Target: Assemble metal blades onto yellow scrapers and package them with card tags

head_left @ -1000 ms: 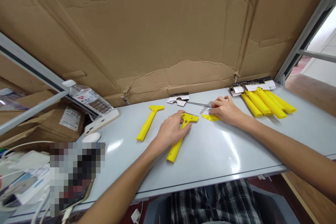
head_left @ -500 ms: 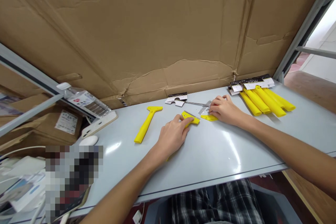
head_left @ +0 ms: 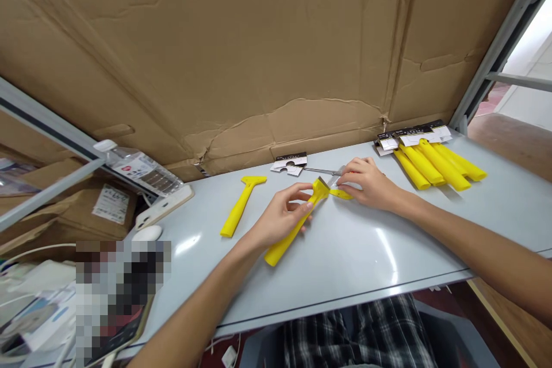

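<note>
My left hand (head_left: 288,214) is closed around the handle of a yellow scraper (head_left: 288,246), its head tilted up with a dark blade edge showing. Fingers bunched together, my right hand (head_left: 364,182) rests low over the table just right of that head. Under its fingertips lie a small yellow piece (head_left: 341,194) and a clear or metallic flat piece; what the fingers pinch is hidden. A thin metal shaft (head_left: 321,171) runs from a cut card (head_left: 290,164) toward those fingers. Another yellow scraper (head_left: 238,207) lies left of my left hand.
Several yellow handles (head_left: 444,167) with black-and-white cards lie at the right back. Cardboard (head_left: 276,57) walls the table's rear. On the left are a plastic bottle (head_left: 142,169), a phone (head_left: 166,207), a white mouse (head_left: 147,233) and cables. The table's front edge (head_left: 345,300) runs near my lap.
My left hand has raised and turned the yellow scraper, so its handle now shows below the hand. My right hand has shifted slightly, staying over the small yellow piece.
</note>
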Demonstrator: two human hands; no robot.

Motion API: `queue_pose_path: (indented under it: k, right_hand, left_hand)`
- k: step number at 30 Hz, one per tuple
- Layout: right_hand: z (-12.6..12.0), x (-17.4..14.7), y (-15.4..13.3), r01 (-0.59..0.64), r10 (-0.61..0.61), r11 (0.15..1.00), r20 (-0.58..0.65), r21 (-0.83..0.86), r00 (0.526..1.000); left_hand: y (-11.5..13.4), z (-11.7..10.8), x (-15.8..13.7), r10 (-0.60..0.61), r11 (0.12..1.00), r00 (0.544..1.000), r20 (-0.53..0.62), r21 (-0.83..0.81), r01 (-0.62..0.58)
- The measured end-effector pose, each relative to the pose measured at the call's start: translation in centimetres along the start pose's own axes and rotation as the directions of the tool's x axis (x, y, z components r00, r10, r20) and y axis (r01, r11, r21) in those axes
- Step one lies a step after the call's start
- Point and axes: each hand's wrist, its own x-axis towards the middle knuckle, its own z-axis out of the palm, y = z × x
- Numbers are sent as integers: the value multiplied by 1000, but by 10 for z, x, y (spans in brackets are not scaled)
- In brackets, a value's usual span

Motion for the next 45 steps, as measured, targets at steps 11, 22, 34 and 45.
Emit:
queue_pose_path:
  k: [11, 22, 34, 45]
  right_hand:
    - [-3, 1, -19, -10, 19, 985, -46, 175, 999]
    - [6, 1, -24, -71, 81, 958, -25, 276, 996]
    - [12, 3, -24, -64, 79, 946, -34, 319, 996]
    - [14, 4, -24, -40, 63, 944, -60, 329, 996]
  left_hand:
    - [-11, 17, 9, -150, 871, 988, 34, -467, 149]
    - [-21, 29, 8, -54, 936, 997, -51, -350, 33]
    - [-14, 35, 1, -1, 985, 1000, -1, -173, 1]
    - [-11, 40, -4, 65, 992, 998, -11, -112, -66]
